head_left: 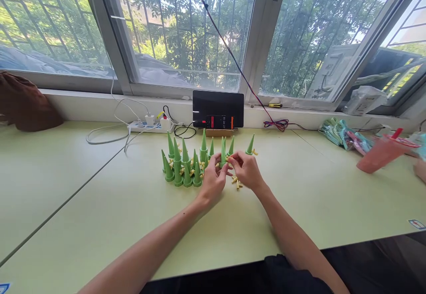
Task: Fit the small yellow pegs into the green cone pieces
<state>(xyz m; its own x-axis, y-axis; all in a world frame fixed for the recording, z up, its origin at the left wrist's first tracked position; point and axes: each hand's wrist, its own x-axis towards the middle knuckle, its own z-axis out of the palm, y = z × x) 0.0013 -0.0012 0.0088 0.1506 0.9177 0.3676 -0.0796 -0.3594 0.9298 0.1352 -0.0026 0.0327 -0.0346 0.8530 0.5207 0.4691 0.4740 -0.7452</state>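
My left hand is closed round the base of a green cone-shaped plastic spike, which stands point up. Pressed to the side of this spike, the fingers of my right hand pinch a small yellow plastic piece; how far it sits in the spike is hidden. Left of my hands stand several like green spikes, with yellow pieces among them. Loose yellow pieces lie in a small pile below my right hand. Behind it, one more spike stands apart with a yellow piece at its side.
A tablet leans at the back, with a phone before it. Left of these lies a power strip with cables. A red cup tilts at the right, near plastic-wrapped packs. Another person's hand shows at the right edge.
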